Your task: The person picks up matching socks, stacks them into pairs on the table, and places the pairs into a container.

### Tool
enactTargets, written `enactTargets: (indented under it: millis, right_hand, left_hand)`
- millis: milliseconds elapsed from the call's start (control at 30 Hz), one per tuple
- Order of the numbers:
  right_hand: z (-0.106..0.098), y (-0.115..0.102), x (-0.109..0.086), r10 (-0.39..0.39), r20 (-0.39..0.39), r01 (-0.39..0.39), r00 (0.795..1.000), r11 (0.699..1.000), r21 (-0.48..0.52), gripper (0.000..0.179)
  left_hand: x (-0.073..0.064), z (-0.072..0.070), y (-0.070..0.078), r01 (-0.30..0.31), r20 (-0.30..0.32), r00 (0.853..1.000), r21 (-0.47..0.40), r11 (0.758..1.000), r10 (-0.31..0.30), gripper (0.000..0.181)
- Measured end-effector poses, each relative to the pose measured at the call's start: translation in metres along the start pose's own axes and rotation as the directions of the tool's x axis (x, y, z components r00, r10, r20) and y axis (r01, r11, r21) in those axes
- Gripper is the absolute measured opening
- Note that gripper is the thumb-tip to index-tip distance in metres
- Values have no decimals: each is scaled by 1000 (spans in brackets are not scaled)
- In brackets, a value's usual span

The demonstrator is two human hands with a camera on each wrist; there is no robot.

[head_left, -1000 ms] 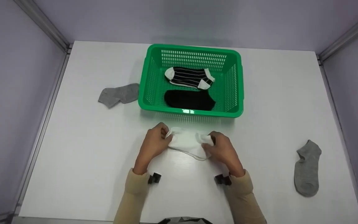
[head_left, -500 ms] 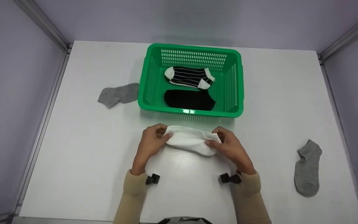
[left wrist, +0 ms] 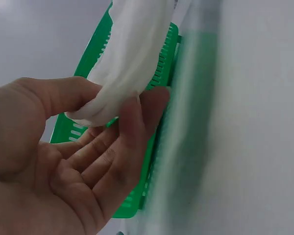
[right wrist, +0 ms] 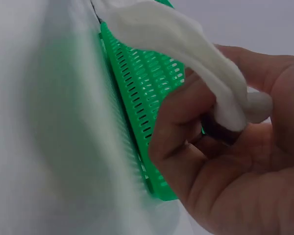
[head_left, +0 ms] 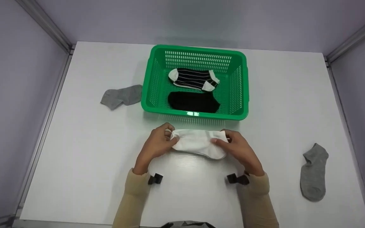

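Observation:
Between my two hands a white sock (head_left: 196,142) is stretched sideways, just in front of the green basket. My left hand (head_left: 157,142) pinches its left end between thumb and fingers; in the left wrist view the white cloth (left wrist: 132,54) rises from that pinch. At the other end, my right hand (head_left: 238,147) grips the sock near its opening, thumb on top. The right wrist view has the cloth (right wrist: 171,34) running into the curled fingers (right wrist: 181,107).
The green basket (head_left: 195,115) holds a black striped sock (head_left: 192,78) with white toe and heel, and a plain black sock (head_left: 193,102). One grey sock (head_left: 122,96) lies left of the basket, another grey sock (head_left: 314,172) at the table's right. Walls surround the white table (head_left: 84,158).
The white sock has been pulled out flatter and wider. My right hand has moved to the right with its end, while the left hand has shifted only slightly.

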State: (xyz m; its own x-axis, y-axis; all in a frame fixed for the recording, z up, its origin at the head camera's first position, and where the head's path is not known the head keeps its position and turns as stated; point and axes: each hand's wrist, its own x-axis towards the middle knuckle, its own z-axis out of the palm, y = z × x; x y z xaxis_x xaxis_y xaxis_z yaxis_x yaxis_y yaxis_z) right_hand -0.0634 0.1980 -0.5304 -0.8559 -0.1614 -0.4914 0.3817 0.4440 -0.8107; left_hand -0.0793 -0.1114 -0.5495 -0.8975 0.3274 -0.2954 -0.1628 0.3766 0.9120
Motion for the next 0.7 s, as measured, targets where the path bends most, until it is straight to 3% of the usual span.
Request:
enactTargets:
  millis: [133, 267, 333, 467, 567, 700]
  right_hand:
    - [-11, -3, -3, -26, 36, 25, 999, 999, 36, 41]
    - [-19, -6, -4, -51, 70, 44, 996, 995, 93, 39]
    - [-22, -8, -4, -63, 79, 55, 995, 994, 98, 41]
    - [-29, -16, -2, -94, 93, 85, 991, 992, 93, 42]
    - [-36, -27, -1, -123, 102, 112, 987, 987, 112, 41]
    - [-48, -47, 2, -161, 69, 155, 985, 985, 81, 33]
  left_hand:
    - [0, -10, 5, -57, 107, 992, -66, 996, 64, 32]
    - [2, -18, 10, -129, 154, 979, -42, 991, 134, 24]
    - [4, -22, 14, -159, 150, 976, -15, 987, 159, 21]
    - [9, -31, 25, -205, 132, 971, 26, 979, 200, 44]
    - [14, -41, 35, -221, 109, 971, 53, 974, 214, 50]
    - [27, -56, 52, -250, 100, 965, 69, 966, 242, 46]
